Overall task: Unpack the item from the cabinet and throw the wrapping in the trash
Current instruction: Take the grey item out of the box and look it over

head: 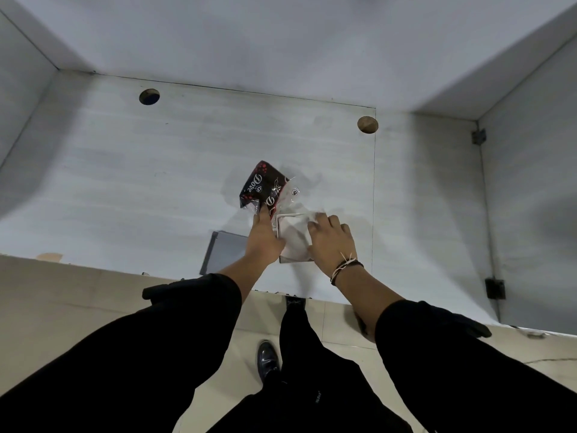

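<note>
A dark wrapper (260, 186) with red dots and white lettering, partly clear plastic, lies on the white cabinet shelf (140, 182). My left hand (263, 237) pinches the wrapper's near edge. Beside it a flat white item (292, 237) rests on the shelf, partly inside the clear plastic. My right hand (332, 240) lies on top of the white item, fingers curled over its far edge. Both hands almost touch each other.
A grey flat panel (223, 256) lies at the shelf's front edge, left of my hands. Two round holes (149, 96) (367, 124) pierce the shelf near the back wall. Cabinet side walls stand left and right. Tiled floor, my legs and a black shoe (267, 359) are below.
</note>
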